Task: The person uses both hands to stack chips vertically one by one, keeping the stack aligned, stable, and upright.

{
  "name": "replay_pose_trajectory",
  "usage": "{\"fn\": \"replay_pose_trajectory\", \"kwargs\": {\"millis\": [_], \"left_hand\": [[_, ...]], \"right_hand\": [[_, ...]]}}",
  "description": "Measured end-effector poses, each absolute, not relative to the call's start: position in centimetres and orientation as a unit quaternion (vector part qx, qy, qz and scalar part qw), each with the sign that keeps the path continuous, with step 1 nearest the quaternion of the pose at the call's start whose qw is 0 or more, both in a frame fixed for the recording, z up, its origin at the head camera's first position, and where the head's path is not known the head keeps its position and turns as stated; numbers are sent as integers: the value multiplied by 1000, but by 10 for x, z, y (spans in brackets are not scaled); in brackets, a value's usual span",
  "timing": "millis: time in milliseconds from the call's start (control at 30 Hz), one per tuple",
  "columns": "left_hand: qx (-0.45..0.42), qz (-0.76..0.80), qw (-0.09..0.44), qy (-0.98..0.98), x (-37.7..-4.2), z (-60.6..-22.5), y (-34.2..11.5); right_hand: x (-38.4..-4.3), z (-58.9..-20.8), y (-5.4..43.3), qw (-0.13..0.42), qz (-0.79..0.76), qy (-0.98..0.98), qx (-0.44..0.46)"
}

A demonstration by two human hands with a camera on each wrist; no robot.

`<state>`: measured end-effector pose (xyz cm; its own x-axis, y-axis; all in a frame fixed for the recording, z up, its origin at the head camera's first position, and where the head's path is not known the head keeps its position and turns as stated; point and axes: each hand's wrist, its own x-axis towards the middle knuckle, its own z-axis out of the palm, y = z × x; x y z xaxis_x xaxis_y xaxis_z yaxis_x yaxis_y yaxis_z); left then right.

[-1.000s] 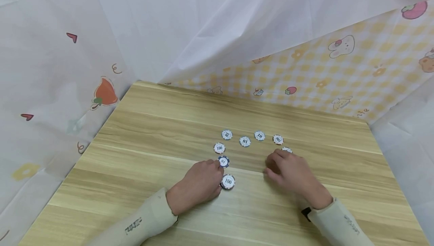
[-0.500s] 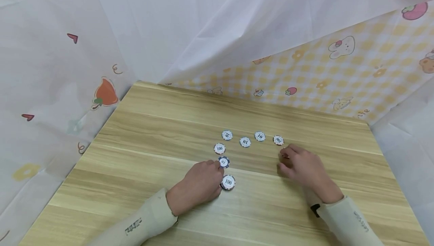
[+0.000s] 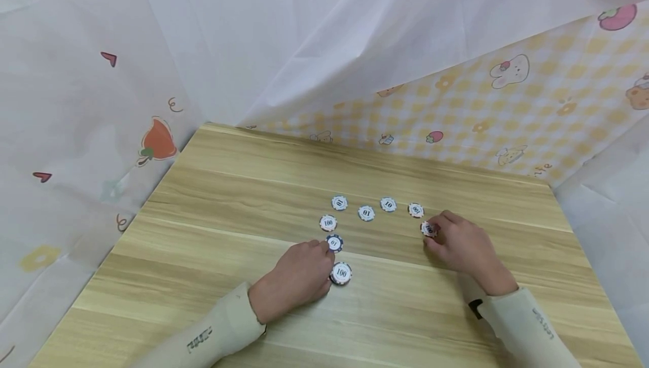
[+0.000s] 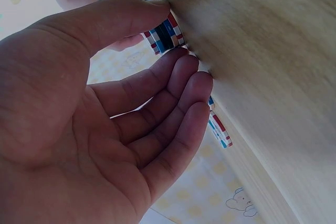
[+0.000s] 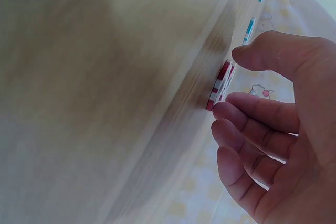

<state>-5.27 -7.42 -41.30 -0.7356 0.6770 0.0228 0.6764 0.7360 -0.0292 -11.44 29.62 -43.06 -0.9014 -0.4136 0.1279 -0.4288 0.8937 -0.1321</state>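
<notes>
Several poker chips lie face up on the wooden table. In the head view my left hand (image 3: pixel 304 272) is at the left side of a short stack of poker chips (image 3: pixel 341 273) topped by a 100 chip. The left wrist view shows that stack (image 4: pixel 165 36) between the thumb tip and the curled index finger. A blue-edged 10 chip (image 3: pixel 334 243) lies just beyond those fingers. Over on the right, my right hand (image 3: pixel 466 247) pinches a red-edged 100 poker chip (image 3: pixel 428 229) flat on the table. Its thumb and index tip are at opposite edges of the chip (image 5: pixel 219 86) in the right wrist view.
Beyond the hands, a 100 chip (image 3: pixel 328 222), 10 chips (image 3: pixel 339 203) (image 3: pixel 367 213) (image 3: pixel 388 204) and another 100 chip (image 3: pixel 416 210) form a loose arc. White and yellow-checked cloth (image 3: pixel 456 109) borders the table (image 3: pixel 243 187) at the back and sides.
My right hand has shifted right, uncovering the red-edged 100 chip, and now has thumb and finger at its edges. The left hand and its stack have stayed put.
</notes>
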Motion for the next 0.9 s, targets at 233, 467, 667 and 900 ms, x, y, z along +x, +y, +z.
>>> {"fn": "replay_pose_trajectory", "kwargs": {"millis": [233, 467, 667, 900], "left_hand": [[-363, 8, 14, -931, -52, -412, -75], [-362, 7, 15, -932, -53, -412, -74], [-362, 6, 12, -932, -53, -412, -74], [-361, 8, 12, -933, -52, -413, -74]], "right_hand": [[-118, -431, 297, 45, 81, -974, 207], [-123, -427, 296, 11, 96, -978, 183], [-128, -425, 297, -16, 124, -976, 178], [-132, -427, 299, -20, 128, -977, 169]]}}
